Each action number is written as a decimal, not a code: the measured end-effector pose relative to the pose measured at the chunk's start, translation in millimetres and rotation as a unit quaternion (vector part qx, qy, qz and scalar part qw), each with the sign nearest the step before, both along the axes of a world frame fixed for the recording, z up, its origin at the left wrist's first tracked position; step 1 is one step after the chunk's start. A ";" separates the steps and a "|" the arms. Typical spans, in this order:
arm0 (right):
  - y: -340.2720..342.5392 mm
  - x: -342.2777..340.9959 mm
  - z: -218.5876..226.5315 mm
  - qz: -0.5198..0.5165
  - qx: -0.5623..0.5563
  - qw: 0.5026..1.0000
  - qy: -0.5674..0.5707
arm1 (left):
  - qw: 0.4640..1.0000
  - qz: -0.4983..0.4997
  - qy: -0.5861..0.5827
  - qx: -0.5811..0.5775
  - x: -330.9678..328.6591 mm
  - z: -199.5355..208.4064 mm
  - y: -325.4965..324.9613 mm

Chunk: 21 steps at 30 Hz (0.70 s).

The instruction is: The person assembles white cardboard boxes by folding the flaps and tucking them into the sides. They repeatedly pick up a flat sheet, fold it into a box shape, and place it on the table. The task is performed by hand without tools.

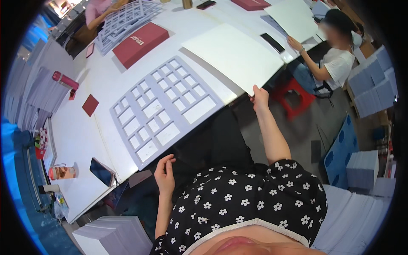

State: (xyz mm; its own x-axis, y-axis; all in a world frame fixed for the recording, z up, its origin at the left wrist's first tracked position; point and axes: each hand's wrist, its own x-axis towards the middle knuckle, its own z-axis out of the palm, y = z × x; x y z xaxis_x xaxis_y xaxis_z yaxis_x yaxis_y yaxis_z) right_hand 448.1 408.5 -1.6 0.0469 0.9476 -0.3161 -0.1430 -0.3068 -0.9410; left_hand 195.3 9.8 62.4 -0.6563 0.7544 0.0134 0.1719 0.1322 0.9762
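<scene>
My right hand (260, 97) is closed on the near corner of a large white sheet of board (231, 53). The sheet lies tilted over the table, its near right corner reaching past the edge. My left hand (165, 171) hangs just off the table's front edge, fingers loosely bent and apart, with nothing in it. Close by, flat on the table, lies a grey frame (166, 103) with rectangular cut-outs of several sizes, its near edge along the table edge.
The white table (80, 144) also bears a dark red box (142, 44), stacked grey frames (127, 21), a black phone (272, 43), a dark red card (90, 105) and a propped phone (102, 172). A co-worker (335, 63) handles another white sheet (293, 19). A red stool (293, 97) stands right.
</scene>
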 end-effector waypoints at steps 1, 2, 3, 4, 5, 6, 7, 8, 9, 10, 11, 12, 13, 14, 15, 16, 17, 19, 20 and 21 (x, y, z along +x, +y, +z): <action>3.2 2.3 -1.1 -0.021 -0.009 1.000 -0.009 | 1.000 -0.004 -0.002 -0.007 0.6 4.5 1.5; 3.9 4.7 -3.4 -0.027 -0.010 0.999 -0.029 | 1.000 -0.007 -0.006 -0.005 -0.4 3.9 0.5; 6.0 5.5 -4.0 -0.027 -0.006 0.998 -0.049 | 1.000 -0.005 -0.011 0.000 0.6 1.7 -1.4; 4.1 6.5 -2.8 -0.030 -0.003 0.997 -0.070 | 1.000 -0.011 -0.017 -0.002 2.0 -0.3 -1.1; 2.5 11.3 -0.2 -0.032 -0.001 0.995 -0.091 | 1.000 -0.016 -0.023 -0.004 3.6 -1.6 -0.7; 5.3 17.9 -1.5 -0.006 -0.010 0.996 -0.094 | 0.999 -0.021 -0.026 -0.004 3.7 -2.3 1.0; 4.7 25.2 -3.9 -0.033 -0.005 0.994 -0.107 | 0.999 -0.029 -0.030 -0.010 4.7 -4.0 1.1; 3.7 29.3 -7.6 -0.060 0.000 0.991 -0.121 | 0.999 -0.037 -0.034 -0.015 6.0 -5.9 0.2; 2.6 29.7 -5.8 -0.082 0.006 0.988 -0.133 | 0.998 -0.040 -0.037 -0.020 7.0 -7.8 -0.1; 1.2 35.1 -2.1 -0.025 0.014 0.996 -0.088 | 0.998 -0.044 -0.037 -0.020 7.3 -8.9 0.6; 1.2 34.7 0.0 -0.013 0.049 0.995 -0.091 | 0.998 -0.047 -0.038 -0.019 7.1 -9.4 1.2; 1.7 35.3 -2.4 -0.004 0.082 0.992 -0.095 | 0.998 -0.053 -0.038 -0.020 6.7 -9.1 1.9; 2.8 36.2 -3.8 0.006 0.115 0.988 -0.099 | 0.997 -0.058 -0.039 -0.022 6.7 -9.0 3.1; 4.6 37.8 -5.8 0.015 0.130 0.986 -0.104 | 0.997 -0.062 -0.040 -0.024 6.8 -9.0 4.4; 13.7 44.2 -16.3 -0.020 0.128 0.976 -0.177 | 0.996 -0.070 -0.042 -0.023 6.8 -8.5 8.2; 24.6 54.0 -29.6 -0.058 0.125 0.959 -0.249 | 0.996 -0.081 -0.040 -0.028 6.6 -7.9 11.7; 31.4 57.9 -36.0 -0.091 0.121 0.936 -0.318 | 0.995 -0.087 -0.036 -0.034 5.8 -8.2 12.4; 0.2 18.8 21.8 -0.120 0.104 0.887 -0.433 | 0.997 -0.062 -0.025 -0.040 5.7 -8.9 3.8; -4.6 19.6 32.8 -0.119 0.110 0.864 -0.477 | 0.997 -0.060 -0.024 -0.040 7.1 -7.0 2.8; -5.3 20.3 37.6 -0.117 0.115 0.839 -0.519 | 0.997 -0.058 -0.022 -0.041 6.9 -6.3 0.7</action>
State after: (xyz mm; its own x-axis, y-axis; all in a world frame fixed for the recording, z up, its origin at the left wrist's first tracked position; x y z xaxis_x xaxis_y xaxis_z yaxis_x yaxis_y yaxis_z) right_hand 468.5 403.2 36.0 0.3779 0.9039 0.2002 0.7589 -0.1786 -0.6262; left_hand 202.2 10.5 56.2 -0.5625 0.8231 -0.0786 0.1484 0.1940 0.9697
